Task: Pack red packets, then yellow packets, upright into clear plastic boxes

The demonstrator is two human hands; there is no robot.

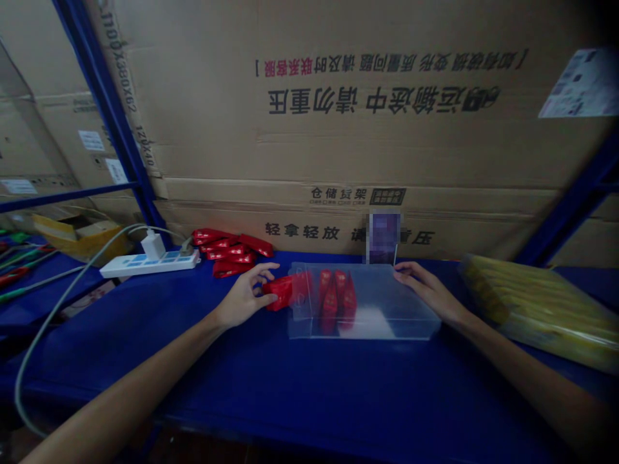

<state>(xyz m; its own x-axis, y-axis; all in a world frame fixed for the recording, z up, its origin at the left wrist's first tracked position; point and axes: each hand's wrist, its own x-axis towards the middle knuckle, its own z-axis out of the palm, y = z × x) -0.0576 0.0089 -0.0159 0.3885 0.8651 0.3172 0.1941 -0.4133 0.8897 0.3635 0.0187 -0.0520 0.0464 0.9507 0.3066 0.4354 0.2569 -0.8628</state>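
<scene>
We had our two hands well apart, one at each end of a clear rectangular plastic box (387, 299) on the blue counter (309, 386). Our right hand (428, 290) pinched its far right corner between thumb and fingers. Our left hand (244, 298) was at its left end, thumb against a glossy red packet (278, 294); blur and hazy plastic kept us from telling whether the fingers gripped that packet or how far in it lay. Other red packets (337, 296) showed through the box, and a loose red pile (232, 248) lay beyond the left hand. We judged the step in hand to be feeding the packet in, the next move calling for a level push against a steady box.
</scene>
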